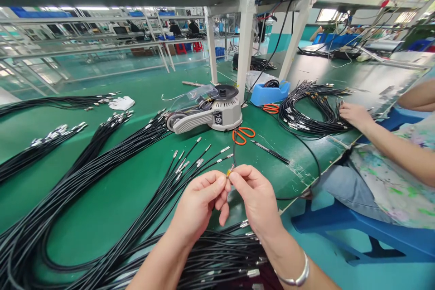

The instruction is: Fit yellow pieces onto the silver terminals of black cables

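Observation:
In front of me, my left hand [202, 199] and my right hand [256, 197] meet fingertip to fingertip. Both pinch a small metal cable connector [229, 171] with a bit of amber tape on it. The fingers cover most of it, and I cannot tell how the tape lies. Loose black cables [166, 181] with silver connector ends spread out just left of my hands. More black cables [224, 253] lie beneath my wrists. Beyond my fingers are orange-handled scissors [243, 136] and dark tweezers [271, 152].
A grey tape dispenser [226, 113] stands at mid-table, near a blue tape holder [268, 93]. Thick cable bundles [112, 167] cover the left. A white glove [121, 103] lies behind. At right, a co-worker's hand [356, 115] touches a coiled cable bundle [299, 108]. White posts [245, 41] hold a shelf.

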Action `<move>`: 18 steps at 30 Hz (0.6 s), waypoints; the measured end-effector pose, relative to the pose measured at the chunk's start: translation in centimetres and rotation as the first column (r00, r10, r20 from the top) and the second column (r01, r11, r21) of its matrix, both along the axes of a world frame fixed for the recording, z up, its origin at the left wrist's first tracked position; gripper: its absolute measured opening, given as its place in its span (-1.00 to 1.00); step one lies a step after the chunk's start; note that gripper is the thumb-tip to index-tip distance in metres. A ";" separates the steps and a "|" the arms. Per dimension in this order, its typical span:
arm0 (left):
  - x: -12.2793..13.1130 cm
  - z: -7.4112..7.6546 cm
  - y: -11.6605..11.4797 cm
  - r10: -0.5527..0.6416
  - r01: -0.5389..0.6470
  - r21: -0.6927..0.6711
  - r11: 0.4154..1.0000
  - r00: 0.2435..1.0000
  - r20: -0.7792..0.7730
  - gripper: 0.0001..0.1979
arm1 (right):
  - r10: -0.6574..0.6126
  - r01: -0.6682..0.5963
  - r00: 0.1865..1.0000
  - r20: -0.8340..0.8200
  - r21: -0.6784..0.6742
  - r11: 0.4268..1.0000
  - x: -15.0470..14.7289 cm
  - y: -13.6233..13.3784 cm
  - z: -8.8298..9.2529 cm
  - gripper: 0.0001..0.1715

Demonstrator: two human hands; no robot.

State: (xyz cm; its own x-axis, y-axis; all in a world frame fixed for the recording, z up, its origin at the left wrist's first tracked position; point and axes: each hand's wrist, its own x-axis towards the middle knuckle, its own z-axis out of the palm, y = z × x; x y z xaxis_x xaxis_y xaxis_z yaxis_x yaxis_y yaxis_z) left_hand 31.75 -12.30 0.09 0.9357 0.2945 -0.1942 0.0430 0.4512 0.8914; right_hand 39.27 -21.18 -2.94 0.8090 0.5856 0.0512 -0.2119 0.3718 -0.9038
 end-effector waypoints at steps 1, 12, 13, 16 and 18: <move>-0.1 0.1 0.0 -0.079 0.079 -0.004 0.997 0.997 -0.015 -0.75 | 0.022 -0.021 0.999 0.041 -0.019 1.000 0.5 -0.2 -0.1 -0.88; -0.2 0.0 0.7 -0.210 0.205 -0.208 0.957 0.978 -0.002 -0.73 | 0.312 -0.319 0.899 0.306 -0.031 0.947 4.6 -2.6 0.5 -0.73; -0.2 0.0 0.7 -0.216 0.210 -0.221 0.952 0.976 -0.002 -0.73 | 0.334 -0.342 0.883 0.328 -0.035 0.939 4.6 -2.5 0.6 -0.73; -0.1 -0.2 0.6 -0.257 0.248 -0.261 0.933 0.966 0.000 -0.73 | 0.298 -0.315 0.855 0.424 -0.032 0.949 4.4 -2.0 0.6 -0.92; 0.0 -0.3 0.8 -0.304 0.293 -0.281 0.914 0.953 0.005 -0.73 | 0.257 -0.296 0.832 0.491 0.001 0.955 4.5 -1.8 0.5 -0.96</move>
